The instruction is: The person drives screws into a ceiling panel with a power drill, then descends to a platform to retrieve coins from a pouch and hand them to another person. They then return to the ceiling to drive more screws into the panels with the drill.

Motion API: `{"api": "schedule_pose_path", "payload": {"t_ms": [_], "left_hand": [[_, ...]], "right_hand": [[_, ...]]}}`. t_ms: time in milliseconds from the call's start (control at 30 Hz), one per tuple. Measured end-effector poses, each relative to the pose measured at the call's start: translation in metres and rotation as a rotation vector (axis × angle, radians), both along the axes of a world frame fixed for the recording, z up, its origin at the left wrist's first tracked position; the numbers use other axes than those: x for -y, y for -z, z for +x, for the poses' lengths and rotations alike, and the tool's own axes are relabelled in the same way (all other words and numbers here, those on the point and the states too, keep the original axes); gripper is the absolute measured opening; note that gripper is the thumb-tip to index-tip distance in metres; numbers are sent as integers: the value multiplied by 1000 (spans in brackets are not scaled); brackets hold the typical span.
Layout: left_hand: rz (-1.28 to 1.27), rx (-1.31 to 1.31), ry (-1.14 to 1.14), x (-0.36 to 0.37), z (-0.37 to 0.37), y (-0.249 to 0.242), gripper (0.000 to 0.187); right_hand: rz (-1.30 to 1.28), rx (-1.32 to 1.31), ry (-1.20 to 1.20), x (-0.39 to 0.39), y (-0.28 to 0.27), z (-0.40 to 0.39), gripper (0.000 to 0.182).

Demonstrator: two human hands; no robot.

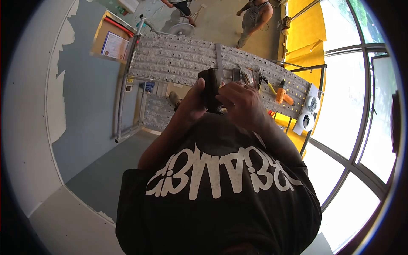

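Note:
In front of my chest, a black pouch-like case (209,90) stands upright between my hands. My left hand (194,101) is wrapped round its left side, thumb near the upper edge. The curled fingers of my right hand (241,101) press against the case's right side; the fingertips are partly hidden. A ring shows on that hand. Just beyond it, several hand tools (247,77) lie on the perforated metal scaffold platform (170,55). A yellow-handled tool (269,86) and an orange cordless drill (284,96) lie farther right.
Two white round fixtures (313,104) sit at the platform's right end. A metal guard rail (123,97) borders the left end. Below on the floor are two people (256,19), beside a round fan-like object (182,29). Large windows (344,85) stand to the right.

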State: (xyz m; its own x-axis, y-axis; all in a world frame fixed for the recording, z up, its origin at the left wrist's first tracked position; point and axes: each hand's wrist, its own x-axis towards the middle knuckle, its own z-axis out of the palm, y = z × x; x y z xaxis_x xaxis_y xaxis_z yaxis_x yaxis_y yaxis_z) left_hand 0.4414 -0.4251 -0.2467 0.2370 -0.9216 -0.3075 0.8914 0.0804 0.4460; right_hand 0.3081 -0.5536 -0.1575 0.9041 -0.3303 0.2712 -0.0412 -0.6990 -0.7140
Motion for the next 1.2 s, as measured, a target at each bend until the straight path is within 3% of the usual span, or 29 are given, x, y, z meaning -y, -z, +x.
{"api": "schedule_pose_path", "payload": {"t_ms": [67, 200, 267, 467, 700, 867, 1067, 1200], "left_hand": [[17, 15, 81, 1, 6, 12, 59], [-31, -59, 42, 7, 0, -24, 48], [-57, -7, -14, 11, -2, -34, 51], [-147, 59, -49, 9, -7, -37, 63], [-171, -7, -73, 6, -11, -41, 70], [-97, -21, -49, 7, -10, -46, 59], [-44, 56, -71, 9, -16, -43, 51], [-48, 130, -144, 12, -24, -44, 54]], "right_hand": [[-152, -18, -134, 9, -10, -3, 13], [28, -16, 130, 9, -12, -9, 9], [129, 34, 313, 7, -9, -10, 7], [-9, 85, 440, 9, -1, -12, 8], [-7, 82, 460, 9, 1, -9, 7], [12, 46, 419, 10, 5, -9, 8], [-152, 73, 178, 2, -17, -8, 22], [-204, -26, 221, 1, -10, -4, 27]]}}
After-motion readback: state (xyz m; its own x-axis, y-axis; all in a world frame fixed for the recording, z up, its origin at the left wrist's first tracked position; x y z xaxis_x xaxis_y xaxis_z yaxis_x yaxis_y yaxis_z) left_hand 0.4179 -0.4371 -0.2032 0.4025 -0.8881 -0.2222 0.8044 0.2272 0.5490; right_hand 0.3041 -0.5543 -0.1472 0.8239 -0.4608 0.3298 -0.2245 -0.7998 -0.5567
